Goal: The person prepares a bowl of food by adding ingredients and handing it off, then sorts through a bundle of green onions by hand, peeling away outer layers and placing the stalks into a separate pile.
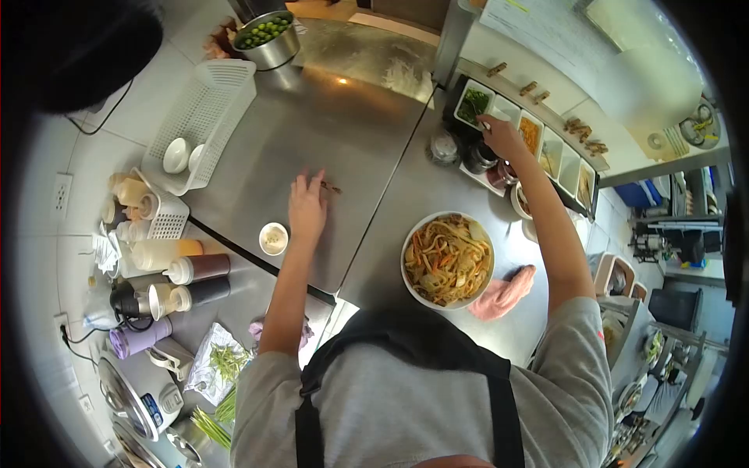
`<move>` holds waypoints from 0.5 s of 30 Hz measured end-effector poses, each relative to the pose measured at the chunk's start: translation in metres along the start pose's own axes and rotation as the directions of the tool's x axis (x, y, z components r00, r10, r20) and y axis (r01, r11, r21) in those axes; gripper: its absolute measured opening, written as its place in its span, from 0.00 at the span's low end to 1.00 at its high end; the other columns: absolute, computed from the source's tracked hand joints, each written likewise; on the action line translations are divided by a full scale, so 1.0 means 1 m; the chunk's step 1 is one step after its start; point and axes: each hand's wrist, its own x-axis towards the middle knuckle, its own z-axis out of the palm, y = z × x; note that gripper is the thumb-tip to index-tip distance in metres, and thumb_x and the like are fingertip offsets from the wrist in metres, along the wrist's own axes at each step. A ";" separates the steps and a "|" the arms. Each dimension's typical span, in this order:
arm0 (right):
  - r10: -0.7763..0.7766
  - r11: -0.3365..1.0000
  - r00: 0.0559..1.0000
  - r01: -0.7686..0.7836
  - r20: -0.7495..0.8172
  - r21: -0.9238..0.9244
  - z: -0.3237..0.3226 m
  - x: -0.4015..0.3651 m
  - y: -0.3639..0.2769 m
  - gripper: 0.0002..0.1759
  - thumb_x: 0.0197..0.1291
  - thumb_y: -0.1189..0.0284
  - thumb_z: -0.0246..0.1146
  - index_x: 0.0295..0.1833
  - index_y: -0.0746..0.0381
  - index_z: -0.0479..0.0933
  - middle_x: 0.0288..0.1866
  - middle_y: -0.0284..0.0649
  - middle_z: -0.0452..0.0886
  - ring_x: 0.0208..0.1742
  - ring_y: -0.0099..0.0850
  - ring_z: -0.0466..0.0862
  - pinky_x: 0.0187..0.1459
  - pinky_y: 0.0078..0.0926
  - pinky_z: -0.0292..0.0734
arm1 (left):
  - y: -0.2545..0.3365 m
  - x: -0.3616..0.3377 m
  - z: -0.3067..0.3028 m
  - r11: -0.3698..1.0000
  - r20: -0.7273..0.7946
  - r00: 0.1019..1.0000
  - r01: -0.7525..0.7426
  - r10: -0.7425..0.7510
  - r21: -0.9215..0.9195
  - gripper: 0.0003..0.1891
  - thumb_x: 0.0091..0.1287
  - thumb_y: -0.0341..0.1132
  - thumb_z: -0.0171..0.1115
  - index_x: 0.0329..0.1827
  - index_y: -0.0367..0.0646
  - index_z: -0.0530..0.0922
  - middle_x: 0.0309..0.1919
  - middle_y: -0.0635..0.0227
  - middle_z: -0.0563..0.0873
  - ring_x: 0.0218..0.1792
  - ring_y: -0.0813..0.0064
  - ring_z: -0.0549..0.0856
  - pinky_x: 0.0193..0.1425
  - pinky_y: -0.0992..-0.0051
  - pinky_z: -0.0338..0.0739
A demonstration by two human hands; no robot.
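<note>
On the steel counter [312, 109] my left hand [307, 204] lies with fingers spread, beside a small brown clip-like item [331, 187]. A small white cup [274, 239] stands just below that hand. My right hand [502, 134] reaches to the white tub of chopped greens [473, 103], its fingers pinched together at the tub's near edge; what they hold is too small to make out. Nearer my body, a white bowl [405, 269] full of noodles and vegetables [446, 259] sits on the counter, next to a crumpled pink cloth [503, 294].
Along the right wall runs a row of topping tubs [549, 153], with jars [478, 156] in front. White baskets [211, 117], sauce bottles [203, 267] and a rice cooker [148, 402] line the left side. A metal pot of green vegetables [269, 47] stands at the back.
</note>
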 end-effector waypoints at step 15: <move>-0.035 0.990 0.998 0.029 -0.044 -0.139 -0.015 0.003 0.011 0.16 0.59 0.70 0.58 0.51 0.54 0.83 0.38 0.46 0.85 0.41 0.43 0.85 0.45 0.39 0.79 | 0.032 -0.027 0.025 0.668 0.413 0.895 0.413 -0.172 -0.619 0.10 0.62 0.33 0.66 0.46 0.43 0.84 0.32 0.64 0.84 0.33 0.74 0.82 0.40 0.76 0.75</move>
